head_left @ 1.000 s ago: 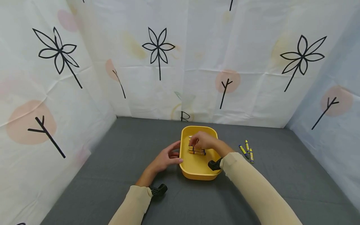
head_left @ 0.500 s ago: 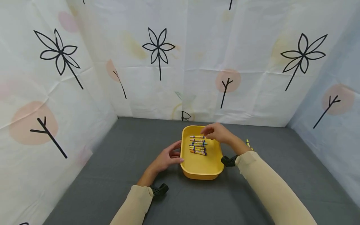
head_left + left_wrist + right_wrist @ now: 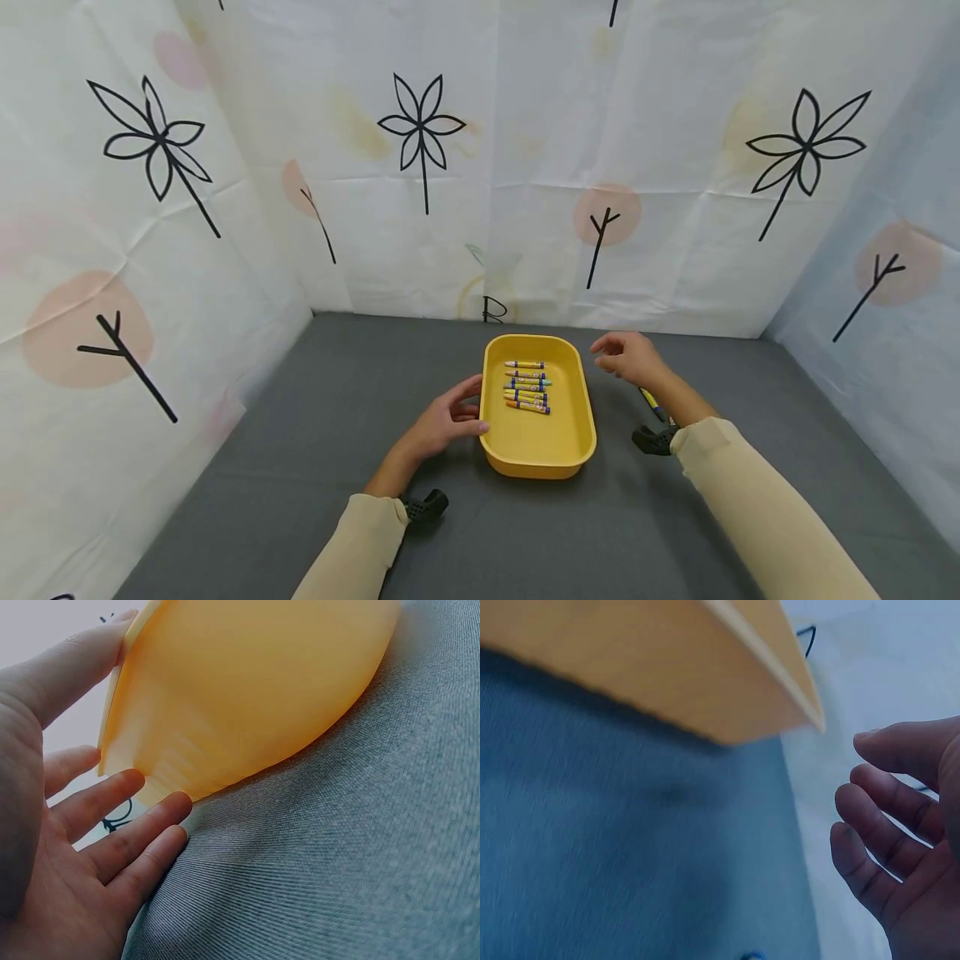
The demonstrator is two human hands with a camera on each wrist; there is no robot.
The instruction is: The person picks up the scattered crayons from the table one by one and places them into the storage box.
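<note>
A yellow plastic tray (image 3: 536, 437) lies on the grey cloth, with several yellow-and-blue crayons (image 3: 528, 408) side by side in its far half. At the tray's left side my left hand (image 3: 438, 423) rests against the wall and rim, fingers relaxed and spread; the left wrist view shows its fingertips (image 3: 176, 806) touching the outer wall. To the right of the tray hovers my right hand (image 3: 632, 360), its fingers loosely bent and nothing between them. Beneath that forearm another crayon (image 3: 651, 402) shows on the cloth, partly covered by the arm.
Grey cloth (image 3: 337, 400) covers the table around the tray. White fabric walls (image 3: 525, 167) printed with flowers and trees enclose the back and both sides. A dark band (image 3: 654, 440) sits at my right wrist.
My right hand has come up out of the tray and moved right, past its rim, uncovering the row of crayons. The left hand stays at the tray's left side.
</note>
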